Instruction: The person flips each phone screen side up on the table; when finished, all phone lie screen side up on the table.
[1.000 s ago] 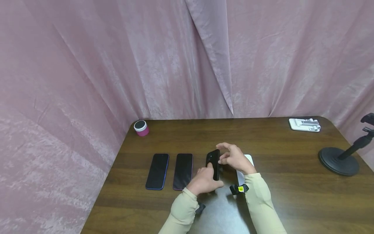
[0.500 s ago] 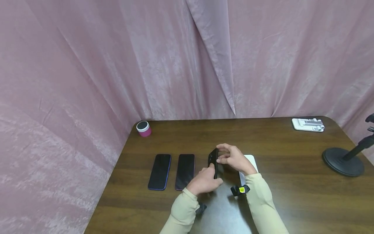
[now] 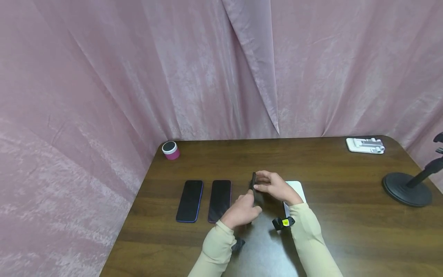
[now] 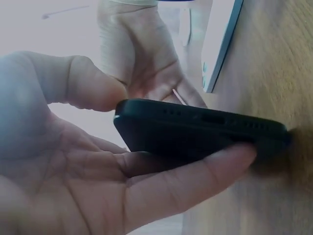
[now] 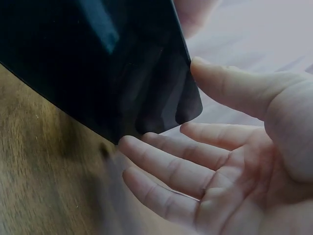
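Observation:
A black smartphone (image 3: 254, 178) stands on its long edge between my hands, seen almost edge-on in the head view. My left hand (image 3: 241, 210) grips its near end. In the left wrist view the thumb lies at one corner and a finger runs along the face below the port end of the smartphone (image 4: 200, 122). At the far end, my right hand (image 3: 275, 188) holds it with the thumb on one edge and fingertips at the short end, as the right wrist view shows. The dark glossy screen of the smartphone (image 5: 98, 68) faces that camera.
Left of my hands lie a blue-edged phone (image 3: 189, 201) and a purple-edged phone (image 3: 220, 197). A white phone (image 3: 295, 187) is partly covered by my right wrist. Farther out are a pink jar (image 3: 171, 151), a white flat object with small parts (image 3: 365, 146) and a black stand (image 3: 407, 189).
The smartphone has turned from showing its back with the cameras to nearly edge-on. Both hands turned with it and stayed in about the same place.

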`<state>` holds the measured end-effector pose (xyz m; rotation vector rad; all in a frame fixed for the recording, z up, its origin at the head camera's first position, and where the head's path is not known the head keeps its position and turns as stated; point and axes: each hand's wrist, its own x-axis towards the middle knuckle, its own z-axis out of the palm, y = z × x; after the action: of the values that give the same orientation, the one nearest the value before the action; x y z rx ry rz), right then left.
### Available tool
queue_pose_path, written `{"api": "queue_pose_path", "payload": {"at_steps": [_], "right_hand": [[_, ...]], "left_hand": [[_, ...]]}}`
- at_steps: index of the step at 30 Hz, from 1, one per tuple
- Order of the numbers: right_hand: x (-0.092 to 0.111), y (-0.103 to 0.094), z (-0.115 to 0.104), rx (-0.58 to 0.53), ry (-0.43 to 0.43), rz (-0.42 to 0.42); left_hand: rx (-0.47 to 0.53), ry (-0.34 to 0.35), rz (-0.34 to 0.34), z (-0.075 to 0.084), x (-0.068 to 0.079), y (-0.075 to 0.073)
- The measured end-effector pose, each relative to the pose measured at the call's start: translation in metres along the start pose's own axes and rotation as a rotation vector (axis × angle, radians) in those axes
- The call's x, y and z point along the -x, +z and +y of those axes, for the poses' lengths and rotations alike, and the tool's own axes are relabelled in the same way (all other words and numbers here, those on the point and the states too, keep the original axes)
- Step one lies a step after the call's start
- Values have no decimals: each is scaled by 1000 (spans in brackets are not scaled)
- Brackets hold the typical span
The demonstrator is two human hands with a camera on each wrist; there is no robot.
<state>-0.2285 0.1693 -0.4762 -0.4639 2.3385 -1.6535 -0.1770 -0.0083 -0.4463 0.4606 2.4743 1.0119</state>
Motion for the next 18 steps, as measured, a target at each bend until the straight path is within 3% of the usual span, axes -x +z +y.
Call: {"api": "queue_pose_path", "payload": {"at_steps": [10, 18], "right_hand": [[0, 2, 3, 27, 62, -33], [0, 3, 2, 88, 82, 1]], "left_hand": [[-29, -17, 20, 4, 4, -1], [40, -62, 27, 7, 2, -1]]}}
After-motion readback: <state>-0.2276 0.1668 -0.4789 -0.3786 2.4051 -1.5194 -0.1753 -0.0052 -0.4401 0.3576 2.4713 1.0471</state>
